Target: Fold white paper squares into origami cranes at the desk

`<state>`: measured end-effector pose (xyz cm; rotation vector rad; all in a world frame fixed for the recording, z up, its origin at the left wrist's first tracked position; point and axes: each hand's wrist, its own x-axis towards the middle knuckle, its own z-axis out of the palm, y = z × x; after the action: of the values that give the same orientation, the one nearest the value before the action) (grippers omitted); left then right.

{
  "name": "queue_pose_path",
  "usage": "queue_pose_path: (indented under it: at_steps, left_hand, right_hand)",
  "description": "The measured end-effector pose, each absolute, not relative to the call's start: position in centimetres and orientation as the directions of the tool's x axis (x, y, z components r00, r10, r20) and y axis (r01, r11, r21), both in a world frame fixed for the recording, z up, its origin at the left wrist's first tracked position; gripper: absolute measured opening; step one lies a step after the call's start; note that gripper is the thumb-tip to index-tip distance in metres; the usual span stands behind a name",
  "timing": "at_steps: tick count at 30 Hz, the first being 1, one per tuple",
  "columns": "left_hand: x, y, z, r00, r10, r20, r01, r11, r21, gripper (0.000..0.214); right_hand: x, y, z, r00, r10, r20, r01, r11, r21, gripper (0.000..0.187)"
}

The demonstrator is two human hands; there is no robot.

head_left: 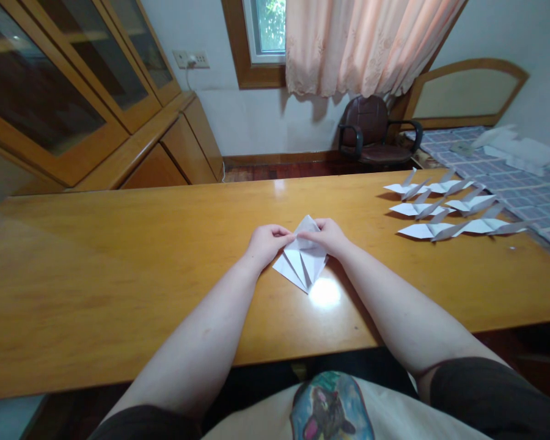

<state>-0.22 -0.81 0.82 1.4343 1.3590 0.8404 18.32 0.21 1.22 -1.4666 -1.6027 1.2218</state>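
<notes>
A partly folded sheet of white origami paper (305,260) lies on the wooden table (132,275) in front of me, its lower corner pointing toward my body. Two folded flaps meet near its middle. My left hand (268,244) grips the paper's left side, thumb and fingers closed at the edge. From the right, my right hand (332,237) holds the upper part, with the thumb laid across the top fold and the fingers behind the paper. Both thumbs come close together near the upper middle of the sheet.
Several white folded paper cranes (433,229) stand in rows at the table's right end. Beyond the table are a brown armchair (369,131) and a bed with a plaid cover (531,201). A glass-doored wooden cabinet (114,140) stands at the left.
</notes>
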Motion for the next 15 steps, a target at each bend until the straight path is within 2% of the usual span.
queue_pose_path:
  at_steps: [4,7,11,15]
  left_hand:
    - [-0.39,-0.79,0.64,0.283,0.957,-0.059,0.563,-0.116,0.818,0.024]
    - [-0.60,-0.74,0.69,0.300,0.953,-0.045,0.697,-0.186,0.692,0.025]
    - [-0.85,-0.57,0.71,0.209,0.978,-0.011,0.779,-0.160,0.607,0.026]
    - [-0.82,-0.63,0.53,0.220,0.976,0.002,0.788,-0.179,0.589,0.025]
  right_hand:
    - [18.36,0.23,1.10,-0.188,0.978,-0.089,0.420,-0.002,-0.908,0.035]
    - [18.31,0.39,0.95,-0.200,0.979,-0.022,0.504,0.083,-0.860,0.034]
    - [18.36,0.75,0.75,-0.157,0.988,-0.012,0.671,0.097,-0.735,0.029]
    - [18.43,0.99,0.59,-0.179,0.982,-0.055,0.773,0.106,-0.626,0.022]
